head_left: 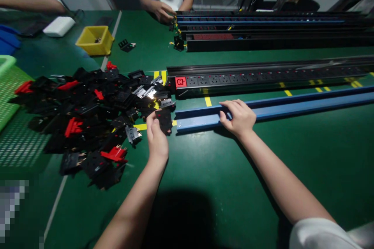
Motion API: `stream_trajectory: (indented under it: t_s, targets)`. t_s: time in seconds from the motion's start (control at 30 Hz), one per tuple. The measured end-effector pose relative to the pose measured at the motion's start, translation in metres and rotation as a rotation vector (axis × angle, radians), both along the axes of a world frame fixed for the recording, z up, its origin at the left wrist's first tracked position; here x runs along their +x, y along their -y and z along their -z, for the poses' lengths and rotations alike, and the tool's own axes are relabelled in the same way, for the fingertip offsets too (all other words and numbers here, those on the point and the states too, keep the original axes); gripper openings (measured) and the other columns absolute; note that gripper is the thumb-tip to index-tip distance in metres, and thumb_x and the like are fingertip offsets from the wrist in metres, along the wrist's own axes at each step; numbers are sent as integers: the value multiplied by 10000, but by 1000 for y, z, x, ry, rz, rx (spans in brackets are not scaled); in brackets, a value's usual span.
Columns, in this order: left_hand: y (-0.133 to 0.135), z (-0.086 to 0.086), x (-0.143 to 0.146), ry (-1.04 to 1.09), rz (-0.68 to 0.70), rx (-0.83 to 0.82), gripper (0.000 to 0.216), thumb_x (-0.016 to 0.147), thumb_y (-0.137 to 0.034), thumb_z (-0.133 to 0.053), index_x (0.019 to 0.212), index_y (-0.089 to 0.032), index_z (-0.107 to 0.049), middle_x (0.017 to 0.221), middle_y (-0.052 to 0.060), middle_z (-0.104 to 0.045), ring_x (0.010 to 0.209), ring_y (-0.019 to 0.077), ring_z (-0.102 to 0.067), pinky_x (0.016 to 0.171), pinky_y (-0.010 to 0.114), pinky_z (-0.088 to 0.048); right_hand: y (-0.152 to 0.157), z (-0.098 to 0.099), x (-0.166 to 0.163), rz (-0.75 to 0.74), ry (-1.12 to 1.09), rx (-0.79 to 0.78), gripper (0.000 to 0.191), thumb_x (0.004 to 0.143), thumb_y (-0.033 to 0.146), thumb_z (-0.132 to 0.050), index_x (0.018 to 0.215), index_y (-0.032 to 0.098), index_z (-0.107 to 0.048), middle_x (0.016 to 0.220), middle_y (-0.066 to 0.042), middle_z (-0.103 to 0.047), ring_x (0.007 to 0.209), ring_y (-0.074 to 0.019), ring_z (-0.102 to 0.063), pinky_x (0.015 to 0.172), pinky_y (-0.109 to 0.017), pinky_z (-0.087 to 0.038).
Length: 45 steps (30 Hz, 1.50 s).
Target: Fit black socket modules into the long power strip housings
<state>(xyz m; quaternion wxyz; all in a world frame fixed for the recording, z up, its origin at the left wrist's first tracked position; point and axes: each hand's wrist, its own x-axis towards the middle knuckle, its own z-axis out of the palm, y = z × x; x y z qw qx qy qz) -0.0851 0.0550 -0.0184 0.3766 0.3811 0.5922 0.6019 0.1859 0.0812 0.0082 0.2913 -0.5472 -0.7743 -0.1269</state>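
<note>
My left hand [157,138] grips a black socket module [164,120] just off the left end of a long blue metal channel [198,121]. Fingers of my right hand [238,117] are bent over the channel's walls a little way along from that end, thumb on the near side. To the left spreads a heap of loose socket modules [96,165], mostly black with some red and grey ones. Behind the blue channel lies a black power strip [233,79] with a row of sockets and one red socket [180,82] at its left end.
Across the green table [233,186], a person in a white shirt handles wires beside several black strips [248,44]. A yellow bin [95,41] and a white box [59,27] stand at the back left. A green basket [17,81] borders the heap; another person's arm [32,3] shows top left.
</note>
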Motion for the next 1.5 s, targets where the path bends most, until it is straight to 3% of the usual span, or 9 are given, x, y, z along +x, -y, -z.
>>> stream_trajectory:
  t_s: [0.2, 0.33, 0.43, 0.63, 0.8, 1.03, 1.37, 1.5]
  targets:
    - [-1, -5, 2, -148, -64, 47, 426, 968, -572, -403, 1034, -201, -600, 964, 33, -626, 918, 163, -591, 815, 273, -468, -1, -1, -8, 17, 35, 12, 279, 886, 383, -542, 1021, 197, -700, 966, -39, -754, 913, -240, -649, 848, -351, -473]
    - [1, -12, 6, -226, -61, 87, 454, 939, -625, -440, 1020, -203, -586, 989, 35, -613, 913, 152, -592, 823, 259, -463, -3, 2, -9, 12, 56, 37, 275, 895, 373, -530, 1024, 196, -698, 968, -39, -751, 907, -235, -641, 828, -341, -464]
    - [-2, -6, 2, -164, -109, 72, 448, 930, -627, -454, 1058, -205, -530, 985, 39, -600, 903, 150, -602, 828, 273, -476, -4, 2, -21, 13, 57, 24, 280, 899, 378, -530, 1028, 193, -695, 959, -45, -745, 913, -242, -627, 822, -346, -454]
    - [-13, 8, -14, 44, -127, 8, 366, 851, -339, -600, 1086, -253, -332, 967, 2, -587, 859, 132, -627, 818, 290, -499, -3, -2, -35, -1, 46, -52, 276, 912, 352, -520, 1069, 193, -682, 988, -58, -728, 953, -248, -608, 860, -357, -448]
    - [-11, -2, -15, -30, -74, 11, 252, 840, -317, -584, 1039, -221, -463, 928, 11, -621, 862, 152, -635, 808, 290, -510, -1, -3, -27, -56, 80, -64, 313, 921, 331, -517, 1150, 179, -667, 1078, -56, -724, 1000, -243, -606, 923, -356, -447]
    - [-7, -12, -13, -253, -112, -28, 306, 886, -383, -563, 1095, -178, -651, 1107, 75, -696, 1046, 219, -629, 977, 357, -459, -2, -2, -25, -79, 94, -60, 340, 929, 324, -508, 1193, 169, -655, 1117, -67, -716, 1021, -249, -607, 948, -361, -447]
    - [-4, -11, -14, -330, -52, 4, 341, 931, -362, -548, 1237, -212, -562, 1204, 71, -653, 1098, 198, -625, 981, 328, -467, -1, -1, -25, -86, 84, -40, 344, 927, 317, -513, 1198, 163, -659, 1118, -70, -719, 1019, -250, -614, 946, -362, -455]
    - [-3, -15, -14, -400, -28, 31, 287, 943, -323, -538, 1205, -206, -548, 1174, 73, -643, 1071, 187, -628, 948, 302, -477, -1, -1, -25, -87, 74, -55, 348, 927, 318, -509, 1205, 169, -656, 1128, -69, -717, 1032, -250, -613, 954, -367, -452]
